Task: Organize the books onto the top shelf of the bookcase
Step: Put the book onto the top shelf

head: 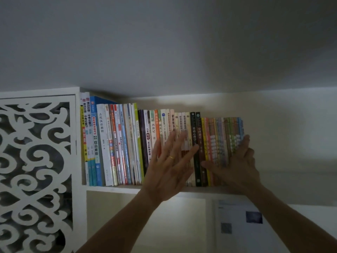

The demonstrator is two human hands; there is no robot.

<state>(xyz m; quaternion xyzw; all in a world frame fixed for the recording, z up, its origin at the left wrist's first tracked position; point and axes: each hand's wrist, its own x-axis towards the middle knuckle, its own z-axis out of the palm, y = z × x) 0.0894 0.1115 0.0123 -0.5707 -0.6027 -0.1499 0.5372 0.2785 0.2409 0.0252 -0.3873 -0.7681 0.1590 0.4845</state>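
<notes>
A long row of books [125, 143] stands upright on the top shelf [113, 189] of a white bookcase, spines facing me. My left hand [169, 167], with a gold ring, is raised flat in front of the middle spines, fingers straight and spread. My right hand [235, 165] lies against the right end of the row. Its fingers reach up along the outermost thin colourful books [218, 139] and its thumb stretches left across their spines. Two dark-spined books [196, 128] stand between my hands.
A white carved fretwork panel [36, 161] closes the bookcase's left side. To the right of the books the shelf runs on bare along the wall. Below the shelf hangs a white sheet [240, 223] with a dark picture and a code square.
</notes>
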